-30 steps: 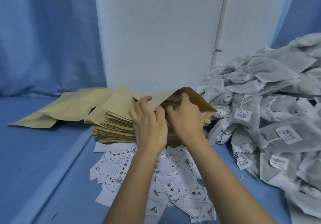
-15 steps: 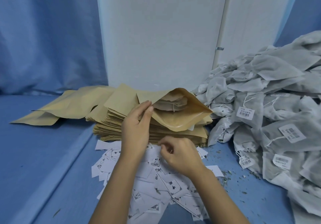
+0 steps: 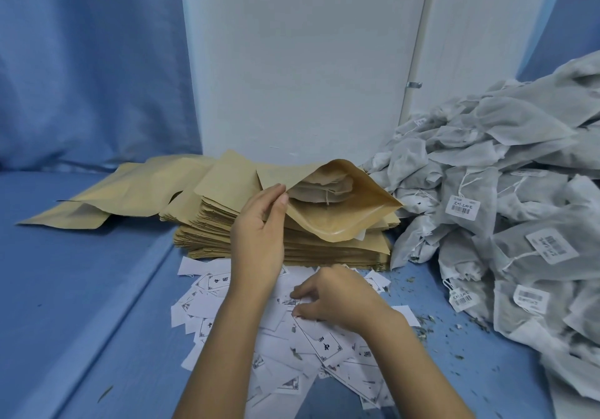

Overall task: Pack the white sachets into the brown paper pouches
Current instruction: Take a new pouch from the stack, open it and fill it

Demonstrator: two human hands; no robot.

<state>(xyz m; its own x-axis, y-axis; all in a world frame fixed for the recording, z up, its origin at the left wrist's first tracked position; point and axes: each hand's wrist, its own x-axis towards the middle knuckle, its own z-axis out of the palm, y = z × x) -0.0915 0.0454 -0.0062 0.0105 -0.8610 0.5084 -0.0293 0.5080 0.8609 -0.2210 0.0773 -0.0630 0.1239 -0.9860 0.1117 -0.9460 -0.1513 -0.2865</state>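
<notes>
At the left of the frame a few loose brown pouches point(image 3: 97, 197) lie flat on the blue cloth point(image 3: 65, 288). Beside them sits the stack of brown paper pouches point(image 3: 207, 223), just left of centre.

The left hand point(image 3: 259, 223) reaches up from the lower middle, wrist nearly straight. It pinches the upper lip of the open pouch point(image 3: 341, 223) between thumb and fingers, holding the mouth agape on top of the stack. A filled sachet point(image 3: 321, 188) already lies inside. The pouch looks light and thin, with a smooth lining. It should crease easily, so the lip near a corner is the sensible hold.

Below, the right hand point(image 3: 337, 301) lies low over the scattered printed paper slips point(image 3: 324, 347). Its fingers are bent and their tips touch the paper — whether one slip is actually pinched I cannot tell. Such slips are flimsy and lie flat; sliding one free by an edge would likely serve best.

At the right the heap of white sachets point(image 3: 503, 207) fills the frame edge — soft, light fabric bags with strings and barcode tags. They are better taken by the body than by the string.
</notes>
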